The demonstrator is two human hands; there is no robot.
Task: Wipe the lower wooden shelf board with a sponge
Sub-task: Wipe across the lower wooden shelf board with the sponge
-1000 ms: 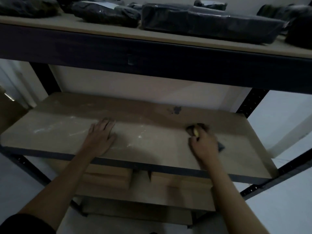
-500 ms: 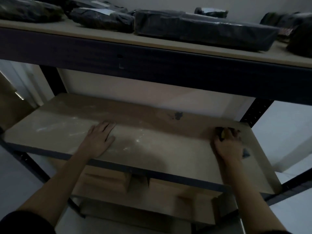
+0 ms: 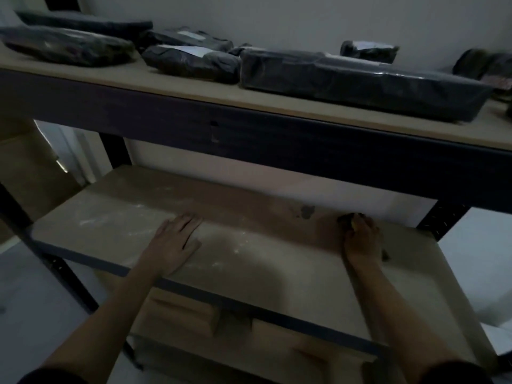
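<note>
Right hand (image 3: 361,239) clenched over sponge (image 3: 351,220), far edge of shelf board (image 3: 277,261), two o'clock. Sponge likely soft, light; palm-down hold suits. Left hand (image 3: 173,242) flat, bracing.

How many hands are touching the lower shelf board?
2. The left hand lies flat near the board's middle; the right hand grips the sponge toward the back right.

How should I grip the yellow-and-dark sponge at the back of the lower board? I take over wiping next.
Come from above and the front, as the right hand does: palm over the yellow-and-dark sponge, fingers curled over its far edge. It lies flat on the lower wooden board.
</note>
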